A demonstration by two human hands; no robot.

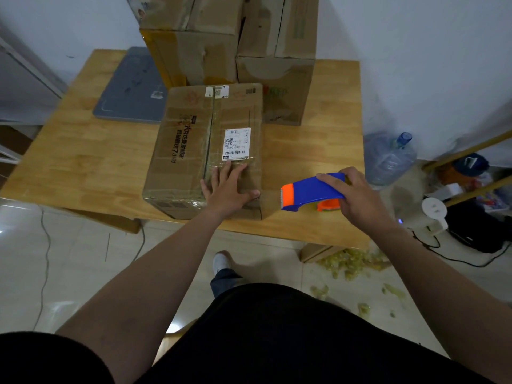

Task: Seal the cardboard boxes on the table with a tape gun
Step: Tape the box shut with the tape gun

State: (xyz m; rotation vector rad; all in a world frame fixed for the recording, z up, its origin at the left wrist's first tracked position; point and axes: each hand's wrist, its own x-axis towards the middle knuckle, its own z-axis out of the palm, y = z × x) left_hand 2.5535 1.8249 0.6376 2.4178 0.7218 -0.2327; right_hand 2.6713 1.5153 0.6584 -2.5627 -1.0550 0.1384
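Observation:
A cardboard box (188,151) with a white shipping label lies on the wooden table (83,162), its top flaps closed along a centre seam with clear tape across it. My left hand (230,187) rests flat on the near right part of the box top, fingers spread. My right hand (357,198) grips a blue and orange tape gun (310,194) to the right of the box, just above the table, its orange blade end pointing at the box's near right corner.
Several larger cardboard boxes (230,45) are stacked at the back of the table. A grey laptop (133,87) lies at the back left. A water jug (388,159) stands on the floor at the right. Scraps of used tape (352,261) litter the floor.

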